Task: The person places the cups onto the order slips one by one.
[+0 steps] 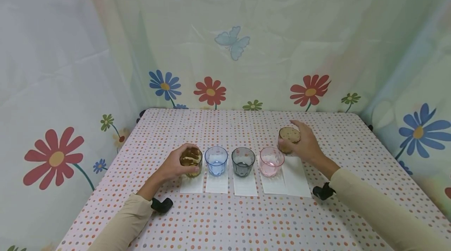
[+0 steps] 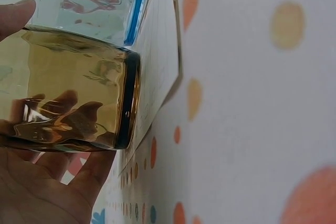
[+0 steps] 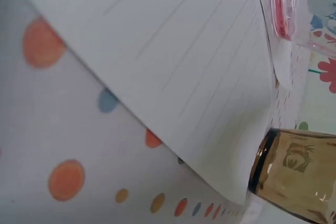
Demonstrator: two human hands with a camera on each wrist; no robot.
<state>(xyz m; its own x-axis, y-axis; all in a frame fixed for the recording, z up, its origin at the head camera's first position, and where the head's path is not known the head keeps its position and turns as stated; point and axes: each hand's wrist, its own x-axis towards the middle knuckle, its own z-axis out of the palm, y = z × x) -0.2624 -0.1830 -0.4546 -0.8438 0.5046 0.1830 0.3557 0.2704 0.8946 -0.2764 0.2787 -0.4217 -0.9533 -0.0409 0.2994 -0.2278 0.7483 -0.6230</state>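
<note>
At the left end of a row of tumblers, my left hand [image 1: 172, 165] grips a yellow-amber glass [image 1: 192, 158], thumb in front and fingers behind. The left wrist view shows those fingers through its wall, with its base at the paper's edge. My right hand [image 1: 309, 144] holds a brown glass [image 1: 289, 135] at the right, farther back than the others. Whether its base [image 3: 260, 163] touches the surface I cannot tell. Between the hands stand a blue glass [image 1: 216, 165], a grey glass [image 1: 243, 166] and a pink glass [image 1: 271, 166], all upright.
White paper slips [image 1: 216, 186] lie under and in front of the row, and a lined sheet [image 1: 296, 182] lies at its right end. A dotted cloth [image 1: 211, 223] covers the table. Flower-printed curtains [image 1: 267, 39] close off the back and sides. Black wrist devices [image 1: 162, 205] sit on both wrists.
</note>
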